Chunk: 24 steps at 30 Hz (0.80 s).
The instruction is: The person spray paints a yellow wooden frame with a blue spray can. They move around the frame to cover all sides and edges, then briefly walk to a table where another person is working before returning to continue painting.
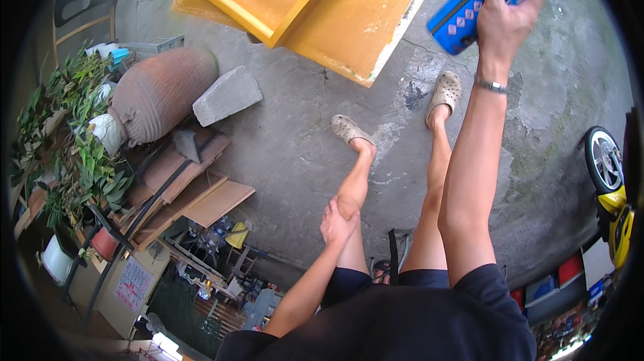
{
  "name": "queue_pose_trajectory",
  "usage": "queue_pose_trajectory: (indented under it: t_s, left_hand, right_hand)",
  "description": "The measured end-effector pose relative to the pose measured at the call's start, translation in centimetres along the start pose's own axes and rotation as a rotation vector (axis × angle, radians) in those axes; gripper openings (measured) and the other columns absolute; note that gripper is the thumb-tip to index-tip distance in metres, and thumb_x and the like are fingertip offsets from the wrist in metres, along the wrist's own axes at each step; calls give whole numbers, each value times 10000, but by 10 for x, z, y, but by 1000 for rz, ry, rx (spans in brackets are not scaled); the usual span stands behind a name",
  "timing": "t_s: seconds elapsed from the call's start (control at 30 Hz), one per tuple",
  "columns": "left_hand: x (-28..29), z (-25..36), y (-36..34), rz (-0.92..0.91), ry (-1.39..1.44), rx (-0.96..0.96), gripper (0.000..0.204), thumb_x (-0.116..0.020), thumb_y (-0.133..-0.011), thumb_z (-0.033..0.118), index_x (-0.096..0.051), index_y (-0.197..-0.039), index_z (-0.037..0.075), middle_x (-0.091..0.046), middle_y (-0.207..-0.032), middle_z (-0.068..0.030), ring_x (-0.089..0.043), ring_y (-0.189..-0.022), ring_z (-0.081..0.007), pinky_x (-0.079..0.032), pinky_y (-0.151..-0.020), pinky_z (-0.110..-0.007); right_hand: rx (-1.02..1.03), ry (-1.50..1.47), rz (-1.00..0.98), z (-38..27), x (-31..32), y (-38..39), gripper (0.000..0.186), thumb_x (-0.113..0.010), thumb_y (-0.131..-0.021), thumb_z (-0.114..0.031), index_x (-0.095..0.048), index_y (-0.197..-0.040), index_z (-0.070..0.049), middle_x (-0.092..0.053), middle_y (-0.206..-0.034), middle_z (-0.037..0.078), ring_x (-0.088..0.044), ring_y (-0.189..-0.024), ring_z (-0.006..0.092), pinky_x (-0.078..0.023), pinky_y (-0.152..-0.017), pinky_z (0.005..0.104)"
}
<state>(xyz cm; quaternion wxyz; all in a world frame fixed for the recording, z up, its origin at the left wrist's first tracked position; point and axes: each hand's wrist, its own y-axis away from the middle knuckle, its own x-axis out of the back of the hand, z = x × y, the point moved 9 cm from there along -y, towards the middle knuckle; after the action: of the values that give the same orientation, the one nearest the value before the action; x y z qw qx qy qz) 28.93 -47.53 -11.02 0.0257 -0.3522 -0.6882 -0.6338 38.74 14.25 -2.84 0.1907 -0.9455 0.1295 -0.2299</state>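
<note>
My right hand (504, 22) is closed around a blue spray can (463, 22), held tilted out in front at the upper right. One finger reaches toward the can's top; whether it presses the nozzle I cannot tell. To the left of the can is a yellow-painted panel (362, 19) with raised ridges, its right edge showing pale, worn patches. The can is apart from the panel. My left hand (339, 223) rests on my left knee, its fingers curled over it, holding no object.
A large clay jar (164, 89) lies on its side at left, beside a concrete block (228, 95). Leafy plants (80, 153) and wooden boards (218, 201) stand near it. A yellow wheeled vehicle (614, 207) is at the far right. Grey concrete floor (282, 153) lies under my clogs.
</note>
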Motion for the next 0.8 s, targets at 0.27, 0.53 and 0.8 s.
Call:
queue_pose_trajectory:
  t_s: [0.27, 0.53, 0.8]
  left_hand:
    - [4, -8, -2, 9, 21, -17, 869, -799, -804, 436, -392, -1497, 103, -582, -1357, -239, -611, -1209, -444, -524, -999, -529]
    - [-30, -39, -11, -30, 15, -34, 888, -796, -808, 453, -383, -1507, 93, -577, -1370, -245, -609, -1209, -456, -525, -1000, -525]
    - [-2, -16, 0, 32, 192, 38, 805, -716, -903, 449, -358, -1548, 125, -646, -1319, -234, -665, -1141, -407, -520, -1004, -496]
  right_hand:
    - [-366, -291, -464, -91, -27, 184, 646, -853, -832, -257, -545, -1364, -57, -664, -1085, 166, -695, -966, 291, -564, -866, 387]
    - [-366, -361, -840, -183, -24, 286, 674, -861, -804, -236, -559, -1397, -129, -629, -1135, 174, -704, -904, 310, -584, -784, 398]
    - [-179, -129, -198, -76, -9, 75, 615, -819, -885, -261, -512, -1369, -39, -622, -1158, 152, -643, -1018, 274, -523, -927, 425]
